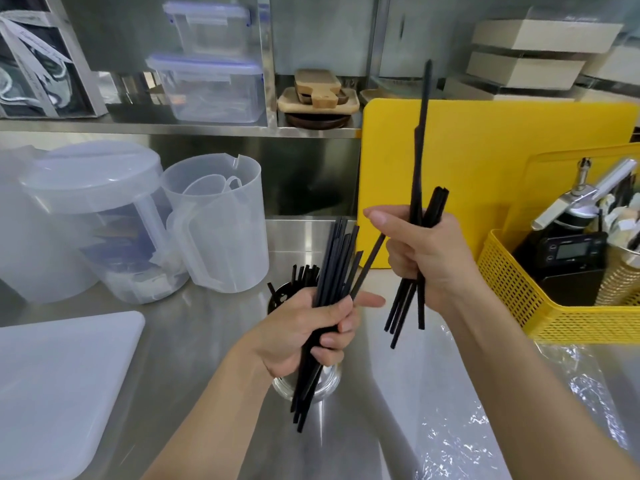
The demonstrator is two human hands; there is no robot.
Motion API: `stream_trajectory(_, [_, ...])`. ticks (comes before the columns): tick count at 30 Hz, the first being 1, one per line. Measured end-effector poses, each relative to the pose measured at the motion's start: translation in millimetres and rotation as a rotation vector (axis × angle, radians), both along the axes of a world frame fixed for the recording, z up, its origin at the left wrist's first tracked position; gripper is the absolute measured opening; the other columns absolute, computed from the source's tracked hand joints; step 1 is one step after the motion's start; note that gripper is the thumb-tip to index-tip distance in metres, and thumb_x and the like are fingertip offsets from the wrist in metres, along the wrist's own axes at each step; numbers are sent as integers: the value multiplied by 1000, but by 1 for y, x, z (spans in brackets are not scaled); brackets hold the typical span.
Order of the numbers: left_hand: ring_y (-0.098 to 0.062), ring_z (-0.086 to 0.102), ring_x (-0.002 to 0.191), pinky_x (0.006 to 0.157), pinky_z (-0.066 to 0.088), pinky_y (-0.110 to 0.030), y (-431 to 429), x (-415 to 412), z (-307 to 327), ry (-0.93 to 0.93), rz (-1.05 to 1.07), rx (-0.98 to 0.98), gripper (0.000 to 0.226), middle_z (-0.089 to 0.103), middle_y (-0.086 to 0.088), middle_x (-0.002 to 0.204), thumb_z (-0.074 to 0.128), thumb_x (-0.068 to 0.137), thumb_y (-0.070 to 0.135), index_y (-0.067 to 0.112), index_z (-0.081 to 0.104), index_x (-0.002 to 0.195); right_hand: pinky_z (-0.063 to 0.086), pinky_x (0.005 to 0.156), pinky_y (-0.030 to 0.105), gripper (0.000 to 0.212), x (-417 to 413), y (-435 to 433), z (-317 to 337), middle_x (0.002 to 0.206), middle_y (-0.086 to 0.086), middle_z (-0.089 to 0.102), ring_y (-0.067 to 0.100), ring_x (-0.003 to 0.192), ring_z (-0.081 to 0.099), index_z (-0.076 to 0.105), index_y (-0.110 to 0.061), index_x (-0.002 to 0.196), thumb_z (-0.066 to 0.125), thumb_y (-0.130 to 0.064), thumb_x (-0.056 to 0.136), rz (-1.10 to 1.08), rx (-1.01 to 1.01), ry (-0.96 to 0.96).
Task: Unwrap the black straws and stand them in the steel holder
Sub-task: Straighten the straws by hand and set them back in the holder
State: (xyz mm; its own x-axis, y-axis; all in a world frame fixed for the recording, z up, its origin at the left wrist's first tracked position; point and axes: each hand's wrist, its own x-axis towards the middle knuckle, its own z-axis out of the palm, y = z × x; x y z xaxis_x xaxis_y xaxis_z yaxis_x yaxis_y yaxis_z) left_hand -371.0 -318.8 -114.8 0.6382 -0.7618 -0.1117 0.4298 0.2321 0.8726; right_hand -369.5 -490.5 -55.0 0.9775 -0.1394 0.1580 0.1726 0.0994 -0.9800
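Two bundles of black straws are held above the steel desk (207, 327), one in each hand. The left hand (304, 327) is clamped around the larger bundle (334, 265), its fingers wrapped about the middle, the straws fanning up and away with their lower ends hanging in front of the steel holder (323, 381). The holder stands on the desk directly beneath and behind that hand, mostly hidden; a few straws (306, 271) already stand in it, tips showing just beyond the knuckles. The right hand (427, 261) is closed on a smaller bundle (414, 237), with one straw projecting far higher than the rest and the index finger extended leftward. Crumpled clear plastic wrap (540, 403) lies on the desk at near right. A yellow basket (512, 289) sits at right, a yellow cutting board (485, 150) upright behind it. Translucent pitchers (214, 223) stand at far left, and a white board (59, 382) lies near left.
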Motion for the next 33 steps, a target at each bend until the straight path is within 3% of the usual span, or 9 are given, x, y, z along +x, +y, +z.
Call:
stream_trajectory(4, [-2, 34, 46, 39, 28, -12, 5, 0, -3, -17, -130, -25, 37, 47, 6, 61, 68, 81, 30, 8, 66, 110, 16, 41, 24, 21, -2, 0, 5, 40, -4, 30, 13, 39, 20, 73, -13, 70, 76, -31, 58, 122, -155, 45])
stream_trajectory(11, [-4, 35, 47, 40, 32, -13, 6, -1, -5, -26, -166, 15, 33, 48, 4, 61, 65, 83, 28, 9, 65, 110, 16, 43, 28, 18, -3, -1, 0, 45, 1, 32, 14, 40, 22, 70, -14, 60, 77, -29, 54, 133, -181, 86])
stream_trajectory(13, [-5, 34, 46, 39, 32, -14, 7, -1, -4, -32, -124, 47, 26, 46, 3, 60, 60, 87, 22, 7, 65, 108, 14, 45, 30, 19, -1, -5, -1, 43, -1, 31, 14, 40, 22, 68, -13, 63, 76, -28, 57, 69, -127, 75])
stream_trajectory(16, [-6, 34, 44, 38, 32, -15, 11, -1, -5, -43, -79, 112, 23, 44, 2, 59, 50, 88, 17, 5, 63, 103, 17, 40, 20, 15, 2, -15, -1, 40, -6, 31, 11, 37, 23, 66, -9, 72, 74, -21, 68, -36, 5, 39])
stream_trajectory(20, [-6, 32, 43, 37, 27, -15, 24, 3, -7, -67, -68, 328, 14, 43, 2, 59, 59, 85, 19, 7, 62, 92, 21, 36, 16, 11, 10, -32, 0, 37, -10, 31, 7, 32, 24, 58, -6, 81, 64, -15, 85, -219, 278, -19])
stream_trajectory(23, [-3, 28, 39, 33, 23, -13, 29, 6, -3, 14, 77, 421, 13, 38, 3, 55, 58, 89, 18, 8, 54, 81, 20, 36, 15, 17, 14, -39, -5, 38, -8, 30, 8, 31, 23, 51, -7, 80, 62, -17, 89, -360, 375, -32])
stream_trajectory(28, [-2, 27, 34, 29, 22, -12, 27, 17, 5, 248, 376, 228, 18, 34, 4, 48, 49, 92, 14, 10, 45, 74, 23, 37, 17, 14, 11, -34, -15, 40, -8, 38, 7, 34, 27, 56, -11, 79, 60, -18, 90, -363, 479, -75])
stream_trajectory(33, [-6, 43, 41, 33, 35, -14, 17, 19, 9, 396, 615, 15, 18, 54, -5, 62, 50, 92, 14, 3, 51, 79, 26, 37, 15, 11, 6, -24, -21, 61, 4, 66, 8, 32, 32, 63, -6, 87, 55, -14, 91, -293, 468, -99])
